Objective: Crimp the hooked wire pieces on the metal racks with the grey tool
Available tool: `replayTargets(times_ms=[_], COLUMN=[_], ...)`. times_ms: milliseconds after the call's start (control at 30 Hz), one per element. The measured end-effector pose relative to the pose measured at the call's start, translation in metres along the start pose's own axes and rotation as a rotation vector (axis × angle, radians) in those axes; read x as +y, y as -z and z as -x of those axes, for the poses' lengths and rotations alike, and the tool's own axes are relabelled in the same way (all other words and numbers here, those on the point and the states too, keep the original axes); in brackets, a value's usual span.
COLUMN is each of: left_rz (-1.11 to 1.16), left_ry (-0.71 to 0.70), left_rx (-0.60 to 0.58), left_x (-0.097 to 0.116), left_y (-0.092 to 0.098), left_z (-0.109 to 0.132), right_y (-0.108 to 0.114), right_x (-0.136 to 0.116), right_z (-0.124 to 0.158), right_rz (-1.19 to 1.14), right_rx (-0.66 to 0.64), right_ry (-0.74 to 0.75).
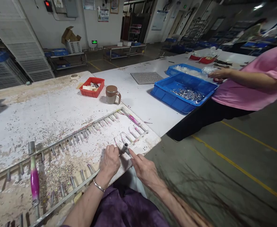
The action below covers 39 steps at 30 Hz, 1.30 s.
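Note:
A long metal rack (69,136) with rows of short hooks lies on the worktable. Its crossbars are painted magenta and pale green. At its near rail, a short open-ended metal tube (125,145) points up between my hands. My left hand (110,160) is closed just left of the tube, fingers curled down; whatever is in them is hidden. On the tube's right side, my right hand (143,167) has its fingers drawn together with the index finger at the tube; its grip is partly hidden. Thin curved hooks (126,137) stand just beyond the tube.
Paint flakes (58,170) litter the white table. Beyond the rack are a lidded mug (111,94) and a red bin (92,91). To the right stands a blue tray (169,99) of small shiny parts, beside a person in a pink shirt (258,78). The table edge is close on my right.

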<state>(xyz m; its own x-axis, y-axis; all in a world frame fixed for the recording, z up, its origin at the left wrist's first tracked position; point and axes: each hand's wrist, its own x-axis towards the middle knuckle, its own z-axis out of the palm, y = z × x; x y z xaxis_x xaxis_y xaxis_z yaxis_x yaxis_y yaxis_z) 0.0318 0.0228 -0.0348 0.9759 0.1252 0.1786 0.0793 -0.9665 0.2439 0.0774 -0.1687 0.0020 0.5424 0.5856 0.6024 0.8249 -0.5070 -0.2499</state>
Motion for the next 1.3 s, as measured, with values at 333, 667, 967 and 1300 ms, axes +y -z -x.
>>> replayTargets(times_ms=[333,667,967,1300], left_rz=[-0.014,-0.025,-0.045,0.034], left_ry=[-0.005,-0.012,-0.021,-0.204], left_rx=[0.042,0.092,0.127,0.236], left_x=[0.002,0.004,0.004,0.0], left_y=[-0.003,0.002,-0.001,0.006], left_z=[0.001,0.003,0.002,0.001], right_y=[0.0,0.003,-0.002,0.002], right_x=[-0.001,0.001,0.005,0.008], right_z=[0.006,0.008,0.017,0.028], right_rz=[0.017,-0.003,-0.059,-0.174], right_rx=[0.098,0.058,0.105,0.182], right_ry=[0.028,0.04,-0.016,-0.216])
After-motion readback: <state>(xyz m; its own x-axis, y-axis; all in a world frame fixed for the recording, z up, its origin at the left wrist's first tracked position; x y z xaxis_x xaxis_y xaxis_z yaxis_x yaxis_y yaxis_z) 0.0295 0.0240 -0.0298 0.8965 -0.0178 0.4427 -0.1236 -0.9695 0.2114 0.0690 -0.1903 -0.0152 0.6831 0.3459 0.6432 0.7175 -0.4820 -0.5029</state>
